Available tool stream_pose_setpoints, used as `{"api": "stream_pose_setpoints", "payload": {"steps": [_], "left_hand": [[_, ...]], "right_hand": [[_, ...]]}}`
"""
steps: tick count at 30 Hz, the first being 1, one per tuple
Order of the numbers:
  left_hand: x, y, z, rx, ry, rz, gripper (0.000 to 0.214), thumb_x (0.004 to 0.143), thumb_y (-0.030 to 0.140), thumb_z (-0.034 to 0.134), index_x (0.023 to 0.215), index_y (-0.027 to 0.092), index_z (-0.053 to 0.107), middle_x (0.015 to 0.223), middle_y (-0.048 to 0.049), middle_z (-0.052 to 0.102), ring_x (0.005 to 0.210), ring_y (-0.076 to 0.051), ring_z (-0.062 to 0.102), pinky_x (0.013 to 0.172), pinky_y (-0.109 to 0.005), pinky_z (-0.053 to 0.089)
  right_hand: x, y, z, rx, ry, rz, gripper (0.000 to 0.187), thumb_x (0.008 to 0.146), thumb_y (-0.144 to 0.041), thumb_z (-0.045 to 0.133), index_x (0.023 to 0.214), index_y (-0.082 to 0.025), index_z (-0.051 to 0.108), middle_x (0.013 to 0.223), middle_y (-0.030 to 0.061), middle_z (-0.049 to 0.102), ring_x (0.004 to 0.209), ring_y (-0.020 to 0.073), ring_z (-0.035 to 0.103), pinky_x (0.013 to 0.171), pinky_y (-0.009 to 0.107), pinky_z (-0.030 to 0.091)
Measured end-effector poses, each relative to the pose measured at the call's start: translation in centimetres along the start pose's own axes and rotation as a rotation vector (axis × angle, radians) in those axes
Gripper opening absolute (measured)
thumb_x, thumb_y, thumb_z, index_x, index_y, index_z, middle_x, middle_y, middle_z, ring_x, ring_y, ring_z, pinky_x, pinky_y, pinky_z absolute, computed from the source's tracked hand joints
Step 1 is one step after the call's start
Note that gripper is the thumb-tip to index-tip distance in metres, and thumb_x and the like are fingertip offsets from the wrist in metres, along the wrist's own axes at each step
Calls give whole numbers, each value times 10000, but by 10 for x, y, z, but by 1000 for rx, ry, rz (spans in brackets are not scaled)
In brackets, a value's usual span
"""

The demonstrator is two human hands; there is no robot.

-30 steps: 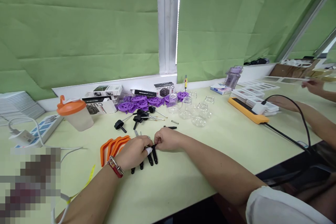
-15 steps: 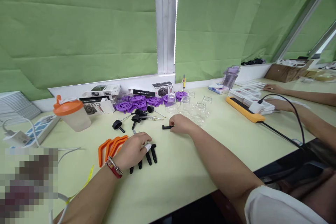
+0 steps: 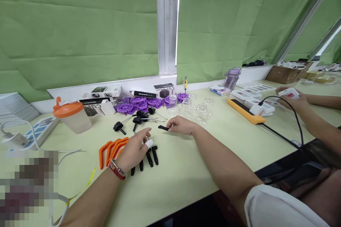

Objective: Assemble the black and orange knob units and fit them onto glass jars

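Reading "CUP HOLDER", a carton [image 3: 163,92] stands at the rear of the table [image 3: 183,173]. The right hand [image 3: 181,126], extended, pinches a black rod-shaped part [image 3: 162,127] near clear cups [image 3: 201,113]. The left hand [image 3: 135,148] half-curls beside black tubes [image 3: 155,155]; its grip cannot be determined.

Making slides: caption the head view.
Right hand holds a black piece; left hand beside other black pieces, orange pieces nearby.

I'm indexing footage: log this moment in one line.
right hand: holding black part | left hand: near black pieces | nearby: orange parts
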State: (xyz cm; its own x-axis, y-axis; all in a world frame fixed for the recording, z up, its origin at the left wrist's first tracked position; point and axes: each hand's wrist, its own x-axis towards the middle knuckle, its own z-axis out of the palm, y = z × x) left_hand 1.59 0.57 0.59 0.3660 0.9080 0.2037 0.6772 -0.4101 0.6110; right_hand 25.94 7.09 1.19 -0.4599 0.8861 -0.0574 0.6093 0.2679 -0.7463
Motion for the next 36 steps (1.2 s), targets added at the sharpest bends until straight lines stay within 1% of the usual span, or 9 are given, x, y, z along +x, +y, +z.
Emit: {"api": "stream_pose_setpoints", "payload": {"steps": [2, 4, 7, 9, 11, 14, 16, 23, 36], "left_hand": [[0, 2, 2, -101, 34, 6, 527, 873, 376, 463, 1371, 226, 379, 1114, -77, 593, 831, -167, 579, 729, -308, 475], [-1, 7, 3, -199, 21, 18, 505, 874, 380, 470, 1349, 218, 414, 1037, -62, 611, 823, -159, 576, 735, -295, 473], [-3, 19, 1, -301, -57, -6, 319, 882, 365, 455, 1109, 182, 585, 801, -23, 614, 697, -142, 557, 664, -270, 462], [-5, 26, -1, -320, -79, -4, 250, 879, 353, 459, 979, 183, 611, 715, -2, 580, 639, -129, 525, 606, -246, 437], [-6, 29, -2, -299, -81, 2, 226, 879, 352, 460, 897, 185, 612, 672, 8, 547, 611, -120, 495, 576, -232, 414], [-6, 27, -1, -224, -98, 39, 234, 881, 365, 458, 844, 185, 603, 685, 0, 544, 623, -121, 484, 584, -234, 407], [-6, 25, 1, -144, -129, 71, 238, 883, 369, 452, 820, 185, 589, 696, -5, 551, 633, -126, 486, 592, -240, 403], [-6, 24, 7, 110, -227, 144, 222, 884, 327, 434, 738, 188, 525, 696, -6, 559, 639, -134, 496, 587, -241, 379], [-6, 21, 8, 120, -227, 150, 198, 880, 321, 452, 749, 193, 528, 703, -4, 574, 642, -135, 521, 583, -234, 387]], "right_hand": [[-2, -7, 4, 163, -84, -93, 154, 757, -179, 605, 887, -128, 670, 768, -1, 618, 682, 100, 511, 655, 215, 406], [-3, -15, 11, 228, -183, -164, 153, 753, -183, 616, 887, -127, 661, 729, -17, 590, 649, 89, 481, 646, 215, 394], [-2, -22, 22, 263, -276, -263, 153, 741, -195, 636, 879, -133, 661, 719, -23, 587, 648, 87, 482, 649, 215, 393], [0, -21, 24, 270, -301, -282, 164, 726, -211, 659, 870, -135, 671, 742, -10, 617, 667, 96, 512, 659, 219, 406], [3, -15, 20, 236, -222, -229, 157, 733, -229, 658, 856, -135, 683, 766, 9, 648, 682, 109, 542, 659, 225, 418], [7, 0, 8, 45, 137, -64, 123, 767, -193, 606, 828, -137, 698, 832, 42, 684, 738, 130, 580, 680, 231, 431], [9, 10, 0, -123, 258, 27, 130, 762, -150, 592, 819, -146, 708, 862, 48, 698, 765, 140, 597, 690, 232, 433], [14, 19, 4, -229, 165, 65, 114, 677, -165, 707, 787, -180, 733, 802, 22, 710, 707, 141, 603, 614, 221, 424], [19, 18, 11, -283, 131, 79, 65, 702, -98, 649, 691, -153, 683, 766, 58, 675, 696, 155, 562, 589, 240, 369]]}}
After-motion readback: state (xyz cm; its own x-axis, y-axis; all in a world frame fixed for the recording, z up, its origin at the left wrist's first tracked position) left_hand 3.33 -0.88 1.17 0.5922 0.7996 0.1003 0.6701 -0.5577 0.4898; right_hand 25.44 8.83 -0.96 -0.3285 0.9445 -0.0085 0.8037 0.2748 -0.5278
